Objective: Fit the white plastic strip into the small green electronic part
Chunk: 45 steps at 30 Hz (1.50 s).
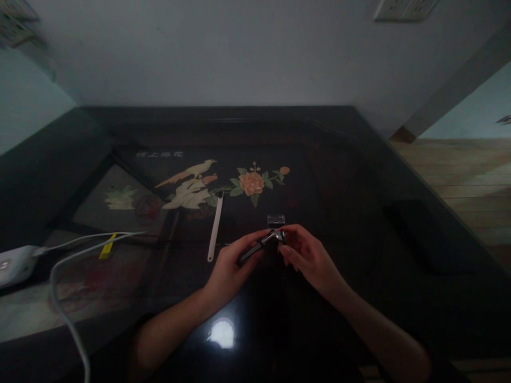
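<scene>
Fingers (pixel 255 234) of both hands clamped on a slim razor-like tool (pixel 259 246)

The tool slants between the two hands, over the dark surface (pixel 347 197); the left hand (pixel 229 263) runs along its dark handle (pixel 252 252), fingers closed on it; the right hand (pixel 311 258) appears to pinch the dark end of the shiny head (pixel 278 234) between thumb and index finger, its other fingers curled. The tool should be light and stiff; the handle looks smooth, perhaps a little slippery; the bent neck and head seem the more delicate part, possibly sharp-edged; the surest hold is on the handle, with the head taken only by its ends. Just beyond the fingers sits a small clear case (pixel 276 218), likely brittle; a pale flat stick (pixel 215 227) lies near the left hand.
</scene>
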Tool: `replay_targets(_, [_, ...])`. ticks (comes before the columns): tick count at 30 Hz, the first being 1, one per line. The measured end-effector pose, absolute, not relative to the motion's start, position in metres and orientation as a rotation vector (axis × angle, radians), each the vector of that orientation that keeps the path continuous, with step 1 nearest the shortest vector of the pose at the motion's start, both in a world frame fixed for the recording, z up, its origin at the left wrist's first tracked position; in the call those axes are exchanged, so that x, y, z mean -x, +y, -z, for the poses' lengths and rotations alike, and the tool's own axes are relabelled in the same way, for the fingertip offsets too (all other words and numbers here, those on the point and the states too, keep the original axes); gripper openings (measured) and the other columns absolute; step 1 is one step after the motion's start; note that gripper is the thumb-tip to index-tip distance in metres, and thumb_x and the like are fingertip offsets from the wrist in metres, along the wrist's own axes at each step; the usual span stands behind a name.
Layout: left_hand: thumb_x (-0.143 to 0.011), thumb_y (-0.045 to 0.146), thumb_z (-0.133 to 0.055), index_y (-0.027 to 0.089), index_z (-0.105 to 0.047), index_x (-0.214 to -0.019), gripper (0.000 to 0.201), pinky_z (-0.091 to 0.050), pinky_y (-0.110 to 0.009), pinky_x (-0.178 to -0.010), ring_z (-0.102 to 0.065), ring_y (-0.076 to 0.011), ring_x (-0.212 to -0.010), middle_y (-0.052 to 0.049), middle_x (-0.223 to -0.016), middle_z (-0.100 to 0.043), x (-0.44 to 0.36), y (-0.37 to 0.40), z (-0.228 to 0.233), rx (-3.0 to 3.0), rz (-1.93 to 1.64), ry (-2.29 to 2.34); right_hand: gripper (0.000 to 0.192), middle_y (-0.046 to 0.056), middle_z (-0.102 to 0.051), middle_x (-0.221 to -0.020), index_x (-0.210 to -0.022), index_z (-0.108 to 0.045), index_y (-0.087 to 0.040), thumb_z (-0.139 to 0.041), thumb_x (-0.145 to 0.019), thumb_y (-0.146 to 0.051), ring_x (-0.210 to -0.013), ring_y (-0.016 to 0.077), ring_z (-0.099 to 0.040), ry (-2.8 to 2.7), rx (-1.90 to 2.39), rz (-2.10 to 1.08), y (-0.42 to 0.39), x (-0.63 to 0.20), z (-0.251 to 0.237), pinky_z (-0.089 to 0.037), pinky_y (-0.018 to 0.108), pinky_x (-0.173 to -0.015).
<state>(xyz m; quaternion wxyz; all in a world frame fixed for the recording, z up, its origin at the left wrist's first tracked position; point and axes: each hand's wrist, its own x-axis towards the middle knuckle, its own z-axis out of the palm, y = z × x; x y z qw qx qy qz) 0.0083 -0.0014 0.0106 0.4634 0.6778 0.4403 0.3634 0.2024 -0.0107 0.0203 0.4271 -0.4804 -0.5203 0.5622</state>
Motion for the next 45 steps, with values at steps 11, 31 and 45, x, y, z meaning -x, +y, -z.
replay_targets(11, [-0.094,0.016,-0.053,0.021,-0.062,-0.128,0.035,-0.055,-0.030,-0.082,-0.070,-0.0199,-0.097,-0.008,-0.113,-0.074,-0.0040,0.0013,-0.0040,-1.883,-0.931,1.002,0.038,0.001,-0.062,-0.080,-0.106,-0.061,-0.021,-0.072,-0.081,-0.047,-0.063,0.0129,-0.057,-1.324,1.236,-1.351,-0.0110,-0.2052,-0.0245,-0.048,0.025,-0.055])
replay_targets(31, [-0.099,0.010,-0.041,0.030,-0.053,-0.139,0.046,-0.050,-0.021,-0.074,-0.063,-0.0121,-0.085,-0.002,-0.099,-0.062,-0.0013,-0.0027,-0.0062,-2.003,-0.903,0.970,0.029,0.001,-0.062,-0.081,-0.103,-0.063,-0.021,-0.072,-0.080,-0.036,-0.068,0.0136,-0.057,-1.278,1.230,-1.326,-0.0135,-0.2033,-0.0251,-0.048,0.024,-0.058])
replay_targets(45, [-0.100,0.012,-0.040,0.030,-0.053,-0.139,0.045,-0.051,-0.021,-0.067,-0.061,-0.0108,-0.077,0.000,-0.092,-0.061,-0.0028,-0.0024,-0.0057,-2.037,-0.936,0.972,0.029,-0.002,-0.057,-0.075,-0.108,-0.064,-0.023,-0.071,-0.083,-0.037,-0.058,0.0086,-0.049,-1.207,1.129,-1.425,-0.0148,-0.2030,-0.0230,-0.041,0.020,-0.051])
